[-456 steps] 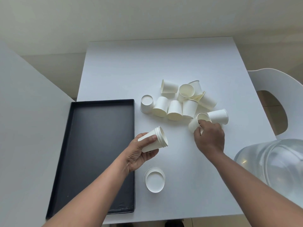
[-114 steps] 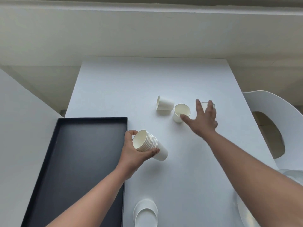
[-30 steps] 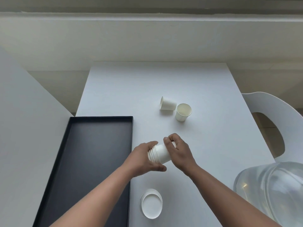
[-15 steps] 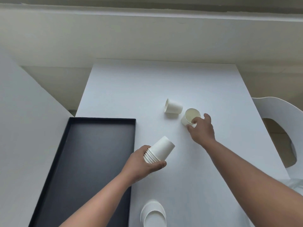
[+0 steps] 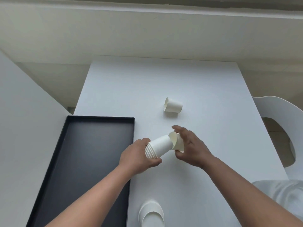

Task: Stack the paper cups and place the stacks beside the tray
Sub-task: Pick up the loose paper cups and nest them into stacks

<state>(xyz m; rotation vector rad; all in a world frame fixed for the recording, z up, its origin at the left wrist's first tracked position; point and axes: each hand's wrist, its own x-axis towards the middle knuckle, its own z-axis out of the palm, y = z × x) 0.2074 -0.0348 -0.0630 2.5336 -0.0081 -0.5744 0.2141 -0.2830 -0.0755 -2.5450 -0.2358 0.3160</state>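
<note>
Gripping the rim end of a nested cup stack [image 5: 159,147], the left hand [image 5: 138,157] holds it above the white table [image 5: 164,82], base pointing toward 2 o'clock. At that base the right hand [image 5: 191,147] holds a single cup [image 5: 177,142], its mouth over the stack's end. One loose cup [image 5: 173,105] lies on its side at 12 o'clock. Another stack [image 5: 151,213] stands at 6 o'clock, beside the black tray [image 5: 98,145].

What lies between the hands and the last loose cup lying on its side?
Nothing visible: bare table separates the right hand and left hand, busy with the stack, from the loose cup.
</note>
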